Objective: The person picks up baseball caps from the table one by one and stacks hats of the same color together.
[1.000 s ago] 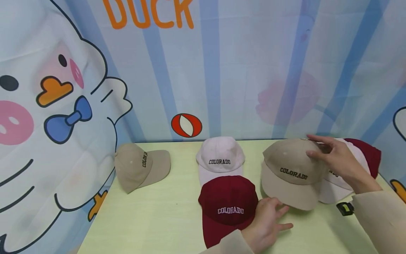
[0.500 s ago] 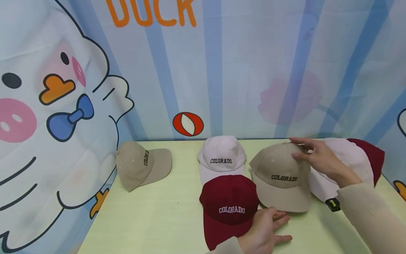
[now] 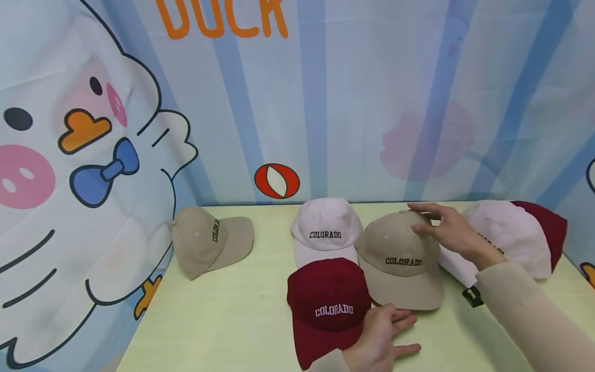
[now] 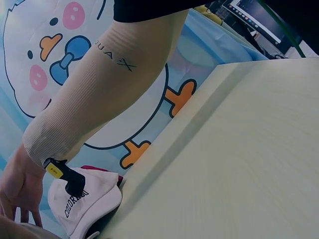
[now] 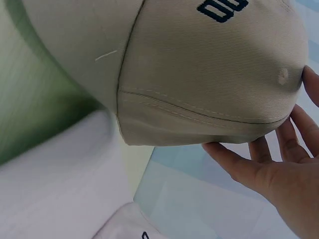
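Observation:
In the head view my right hand [image 3: 453, 230] holds a beige baseball cap [image 3: 400, 243] lettered COLORADO by its crown, with fingers bent over the top and side. The right wrist view shows those fingertips against the rear and lower edge of the beige cap [image 5: 209, 74]. A dark red baseball cap [image 3: 327, 294] lies just left of it, in front of a white baseball cap [image 3: 327, 227]. My left hand [image 3: 378, 336] rests against the red cap's right side, fingers spread toward the right below the beige brim. Its fingers are out of sight in the left wrist view.
At the right back, a white cap [image 3: 516, 235] stands against another dark red cap [image 3: 546, 227]. A second beige cap [image 3: 200, 243] sits at the left, brim to the right. The pale yellow table [image 3: 223, 325] ends at a duck-print backdrop [image 3: 232, 129].
My right hand has moved left with the beige cap, away from the white cap at the right, up to the middle white and red caps. The red cap and left hand have shifted slightly left.

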Motion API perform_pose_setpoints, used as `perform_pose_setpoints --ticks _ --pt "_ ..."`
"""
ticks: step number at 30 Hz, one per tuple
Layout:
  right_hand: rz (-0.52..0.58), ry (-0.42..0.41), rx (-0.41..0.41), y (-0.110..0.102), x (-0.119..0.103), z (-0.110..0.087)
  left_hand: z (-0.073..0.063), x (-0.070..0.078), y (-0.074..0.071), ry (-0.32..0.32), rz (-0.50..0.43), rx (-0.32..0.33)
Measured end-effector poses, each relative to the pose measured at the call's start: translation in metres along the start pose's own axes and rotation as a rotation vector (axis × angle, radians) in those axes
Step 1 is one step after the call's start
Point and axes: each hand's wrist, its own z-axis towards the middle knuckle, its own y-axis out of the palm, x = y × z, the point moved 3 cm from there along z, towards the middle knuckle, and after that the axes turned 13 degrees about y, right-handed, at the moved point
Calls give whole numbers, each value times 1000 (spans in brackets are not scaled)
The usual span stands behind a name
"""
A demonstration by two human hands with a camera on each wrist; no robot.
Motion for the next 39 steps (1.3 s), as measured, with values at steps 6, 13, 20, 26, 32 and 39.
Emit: perform_pose_setpoints --ticks 6,13,20,26,32,39 --pt "2 2 1 8 -1 6 1 3 -5 17 3 41" --pt "15 4 -13 14 -1 11 4 6 -11 22 22 67" --pt "4 24 -16 18 -1 16 4 10 -13 31 28 102" --pt "18 41 -28 20 -1 17 3 8 -13 34 36 103" --pt "13 49 -32 19 0 15 1 3 -10 5 42 102" --pt "5 65 -11 19 0 10 -2 -1 -4 -54 79 47"
